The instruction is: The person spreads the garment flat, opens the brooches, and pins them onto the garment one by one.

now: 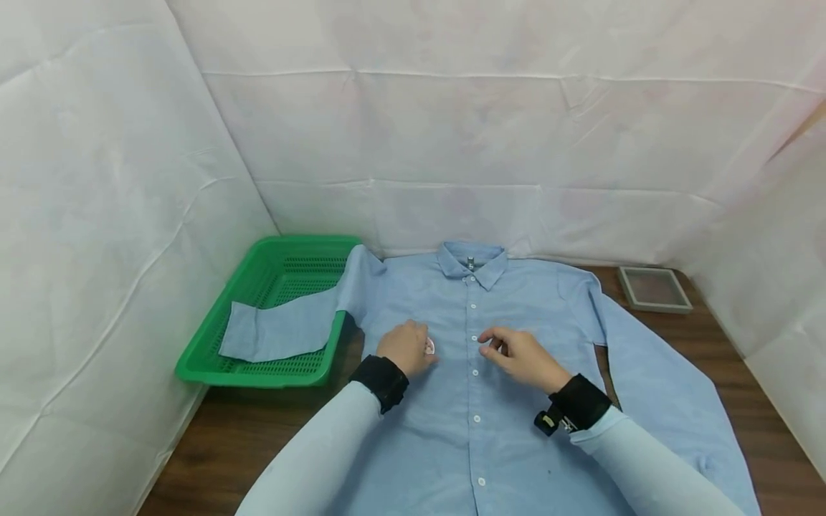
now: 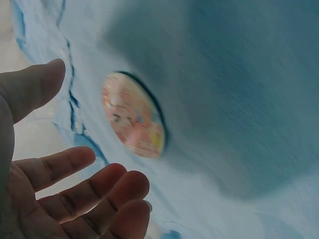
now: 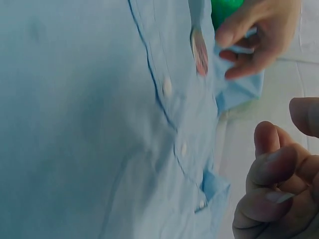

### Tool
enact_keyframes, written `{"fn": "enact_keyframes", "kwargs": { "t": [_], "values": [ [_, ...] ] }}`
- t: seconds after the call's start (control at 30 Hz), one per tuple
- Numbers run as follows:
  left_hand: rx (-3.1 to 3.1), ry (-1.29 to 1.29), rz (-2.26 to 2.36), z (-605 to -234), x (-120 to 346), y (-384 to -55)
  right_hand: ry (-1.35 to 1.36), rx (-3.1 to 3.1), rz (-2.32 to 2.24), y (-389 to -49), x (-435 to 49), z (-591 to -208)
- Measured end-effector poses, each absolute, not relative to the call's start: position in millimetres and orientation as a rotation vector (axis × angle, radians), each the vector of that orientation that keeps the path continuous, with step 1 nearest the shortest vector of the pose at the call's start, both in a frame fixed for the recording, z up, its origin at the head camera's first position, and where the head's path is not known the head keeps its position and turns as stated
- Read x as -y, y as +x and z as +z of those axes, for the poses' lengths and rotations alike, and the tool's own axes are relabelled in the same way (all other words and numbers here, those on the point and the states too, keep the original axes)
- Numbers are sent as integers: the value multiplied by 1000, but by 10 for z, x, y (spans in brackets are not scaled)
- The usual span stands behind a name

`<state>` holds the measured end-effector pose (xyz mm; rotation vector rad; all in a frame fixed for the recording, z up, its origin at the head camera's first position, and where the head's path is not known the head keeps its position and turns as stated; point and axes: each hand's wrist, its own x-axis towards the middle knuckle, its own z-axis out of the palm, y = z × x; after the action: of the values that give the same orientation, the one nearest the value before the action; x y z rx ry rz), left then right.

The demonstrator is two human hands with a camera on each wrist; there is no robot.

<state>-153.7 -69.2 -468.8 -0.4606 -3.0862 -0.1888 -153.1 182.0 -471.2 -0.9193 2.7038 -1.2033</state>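
A light blue button-up shirt (image 1: 419,430) lies spread face up, its collar (image 1: 472,263) toward the back wall. On its chest, beside the button placket, sits a round badge (image 2: 132,117) with a colourful printed picture. My left hand (image 1: 406,349) hovers right by the badge, partly covering it in the head view. In the left wrist view its thumb and fingers are parted, with nothing between them. Across the placket, my right hand (image 1: 524,356) is held over the shirt front, fingers loosely bent and holding nothing.
A green plastic basket (image 1: 193,365) stands at the left, with one shirt sleeve (image 1: 284,331) draped into it. A small grey-framed tray (image 1: 654,289) lies at the back right of the dark wooden table (image 1: 219,423). White cloth walls surround the back and sides.
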Motion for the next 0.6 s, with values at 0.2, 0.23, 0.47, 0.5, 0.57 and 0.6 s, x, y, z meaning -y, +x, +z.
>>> {"fn": "enact_keyframes", "kwargs": {
  "t": [0.2, 0.23, 0.47, 0.5, 0.57, 0.6],
  "values": [
    [3150, -399, -141, -4777, 751, -1612, -995, -2634, -1257, -1439, -1699, -4768],
    [3159, -389, -132, -4783, 750, -1618, -995, -2620, -1263, -1428, -1685, -4782],
    [3179, -368, -155, -4769, 731, -1624, -965, -2480, -1291, -1355, -1624, -4846],
    [3178, -369, -158, -4770, 731, -1626, -958, -2464, -1295, -1347, -1620, -4848],
    [3174, -376, -165, -4783, 732, -1635, -943, -2446, -1295, -1339, -1611, -4859],
    [3171, -380, -176, -4788, 733, -1639, -937, -2441, -1290, -1337, -1608, -4863]
  ]
}}
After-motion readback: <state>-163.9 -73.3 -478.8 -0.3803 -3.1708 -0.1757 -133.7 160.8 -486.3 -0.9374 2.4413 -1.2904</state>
